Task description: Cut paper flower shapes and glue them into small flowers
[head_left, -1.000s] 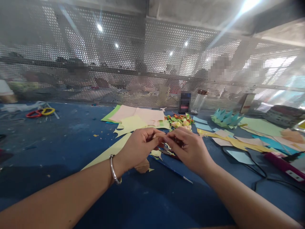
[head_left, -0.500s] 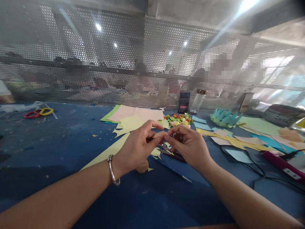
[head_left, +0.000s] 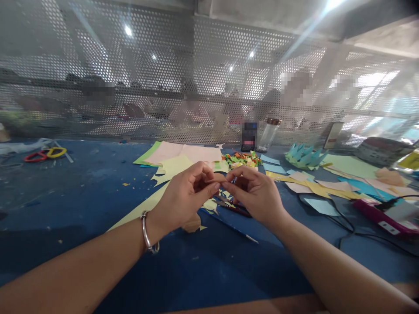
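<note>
A small piece of peach-coloured paper (head_left: 218, 178) is pinched between my two hands over the middle of the blue table (head_left: 196, 279). My left hand (head_left: 185, 192), a silver bangle on its wrist, grips the paper's left end with thumb and forefinger. At the other end, my right hand (head_left: 255, 192) closes thumb and forefinger on it. Dark-handled scissors (head_left: 234, 206) lie below the fingers among yellow paper scraps, partly covered. A thin blue stick with a white tip (head_left: 229, 226) rests nearer to me. Beside my left wrist sits a brown paper piece (head_left: 191, 223).
Pink sheets (head_left: 196, 153) and cut yellow paper (head_left: 175, 169) lie behind my hands. Farther back are colourful scraps (head_left: 242, 160), a phone (head_left: 249, 136) and a bottle (head_left: 269, 135). At right, a purple power strip (head_left: 382, 220) trails black cables. Red-and-yellow-handled scissors (head_left: 46, 154) lie at left.
The paper between my fingers looks flatter and more edge-on than before. Both hands still pinch it. The whole view has shifted slightly, with the table's near edge showing more.
</note>
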A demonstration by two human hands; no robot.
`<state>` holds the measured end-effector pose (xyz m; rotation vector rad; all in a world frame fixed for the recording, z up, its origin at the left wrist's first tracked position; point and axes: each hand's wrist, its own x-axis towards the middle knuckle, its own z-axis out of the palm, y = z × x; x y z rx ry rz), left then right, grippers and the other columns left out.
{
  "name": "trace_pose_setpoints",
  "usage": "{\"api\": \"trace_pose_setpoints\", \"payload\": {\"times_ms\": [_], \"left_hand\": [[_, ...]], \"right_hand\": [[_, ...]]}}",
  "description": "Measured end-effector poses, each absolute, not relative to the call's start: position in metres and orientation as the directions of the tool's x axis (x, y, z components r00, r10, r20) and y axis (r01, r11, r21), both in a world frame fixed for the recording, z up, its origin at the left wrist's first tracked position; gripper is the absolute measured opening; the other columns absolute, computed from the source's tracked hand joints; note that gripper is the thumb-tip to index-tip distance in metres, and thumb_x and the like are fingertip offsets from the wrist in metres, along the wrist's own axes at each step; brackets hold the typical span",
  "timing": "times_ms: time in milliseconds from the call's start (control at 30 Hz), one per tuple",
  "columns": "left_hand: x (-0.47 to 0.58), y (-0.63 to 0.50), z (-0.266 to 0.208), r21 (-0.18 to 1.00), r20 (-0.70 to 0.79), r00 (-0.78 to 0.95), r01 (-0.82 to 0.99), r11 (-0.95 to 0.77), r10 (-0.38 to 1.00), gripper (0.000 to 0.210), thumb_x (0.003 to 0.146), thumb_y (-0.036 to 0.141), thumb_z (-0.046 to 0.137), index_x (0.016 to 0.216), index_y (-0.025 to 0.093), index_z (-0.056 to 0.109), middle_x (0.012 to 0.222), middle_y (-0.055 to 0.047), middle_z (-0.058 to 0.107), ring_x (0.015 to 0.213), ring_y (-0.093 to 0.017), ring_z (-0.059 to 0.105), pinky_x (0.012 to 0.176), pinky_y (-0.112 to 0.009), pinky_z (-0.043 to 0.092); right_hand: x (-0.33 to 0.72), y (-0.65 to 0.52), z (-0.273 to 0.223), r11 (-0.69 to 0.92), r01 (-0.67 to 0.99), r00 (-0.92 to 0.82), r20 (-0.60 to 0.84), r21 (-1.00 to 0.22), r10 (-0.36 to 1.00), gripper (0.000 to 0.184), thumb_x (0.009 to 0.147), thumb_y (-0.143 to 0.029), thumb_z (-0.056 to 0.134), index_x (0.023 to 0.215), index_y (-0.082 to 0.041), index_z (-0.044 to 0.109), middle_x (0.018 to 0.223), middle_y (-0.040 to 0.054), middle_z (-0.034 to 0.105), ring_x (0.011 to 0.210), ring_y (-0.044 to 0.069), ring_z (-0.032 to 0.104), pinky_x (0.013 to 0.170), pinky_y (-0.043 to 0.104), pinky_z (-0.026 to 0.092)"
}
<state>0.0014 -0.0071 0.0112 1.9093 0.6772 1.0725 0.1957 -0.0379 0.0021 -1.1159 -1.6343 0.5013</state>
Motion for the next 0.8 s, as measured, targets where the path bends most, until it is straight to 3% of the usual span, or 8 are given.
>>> {"api": "trace_pose_setpoints", "payload": {"times_ms": [167, 300, 367, 567, 800], "left_hand": [[-0.0008, -0.002, 0.012, 0.881, 0.375, 0.458, 0.096, -0.464, 0.806, 0.025, 0.086, 0.04, 0.073, 0.084, 0.016, 0.066, 0.076, -0.001, 0.065, 0.068, -0.012, 0.056, 0.062, -0.024, 0.045], [-0.0022, -0.0003, 0.0129, 0.886, 0.383, 0.452, 0.066, -0.458, 0.806, 0.026, 0.083, 0.04, 0.076, 0.081, 0.016, 0.068, 0.075, -0.002, 0.067, 0.068, -0.013, 0.057, 0.063, -0.025, 0.045], [-0.0024, -0.0008, 0.0134, 0.872, 0.406, 0.449, 0.069, -0.484, 0.796, 0.025, 0.083, 0.039, 0.077, 0.08, 0.016, 0.069, 0.075, -0.002, 0.067, 0.068, -0.013, 0.058, 0.064, -0.025, 0.046], [0.0003, -0.0047, 0.0156, 0.842, 0.438, 0.43, 0.11, -0.528, 0.789, 0.024, 0.083, 0.037, 0.077, 0.076, 0.016, 0.067, 0.072, -0.001, 0.066, 0.067, -0.012, 0.057, 0.063, -0.024, 0.046], [0.0051, -0.0078, 0.0172, 0.888, 0.414, 0.373, 0.034, -0.458, 0.83, 0.033, 0.076, 0.034, 0.083, 0.069, 0.017, 0.056, 0.063, 0.004, 0.057, 0.06, -0.008, 0.05, 0.055, -0.02, 0.041]], "right_hand": [[0.1977, -0.0365, 0.0032, 0.492, 0.461, -0.03, 0.54, -0.739, 0.841, 0.015, 0.085, -0.033, 0.072, 0.084, -0.019, 0.066, 0.075, -0.0013, 0.06, 0.051, 0.009, 0.054, 0.049, 0.024, 0.041], [0.1974, -0.0377, 0.0051, 0.487, 0.371, -0.049, 0.507, -0.79, 0.86, 0.019, 0.085, -0.037, 0.072, 0.087, -0.018, 0.067, 0.079, 0.0004, 0.064, 0.052, 0.01, 0.058, 0.049, 0.024, 0.043], [0.197, -0.0382, 0.0058, 0.458, 0.325, -0.052, 0.468, -0.828, 0.882, 0.023, 0.084, -0.04, 0.073, 0.089, -0.019, 0.067, 0.07, -0.0011, 0.063, 0.051, 0.012, 0.06, 0.047, 0.024, 0.043], [0.1956, -0.0371, 0.0063, 0.382, 0.216, -0.041, 0.382, -0.899, 0.923, 0.033, 0.078, -0.049, 0.078, 0.082, -0.019, 0.064, 0.065, -0.0018, 0.064, 0.045, 0.011, 0.057, 0.041, 0.023, 0.04], [0.1952, -0.0378, 0.0057, 0.365, 0.139, -0.044, 0.362, -0.921, 0.931, 0.032, 0.075, -0.043, 0.082, 0.08, -0.019, 0.062, 0.067, -0.0028, 0.063, 0.044, 0.009, 0.055, 0.039, 0.02, 0.038]]}}
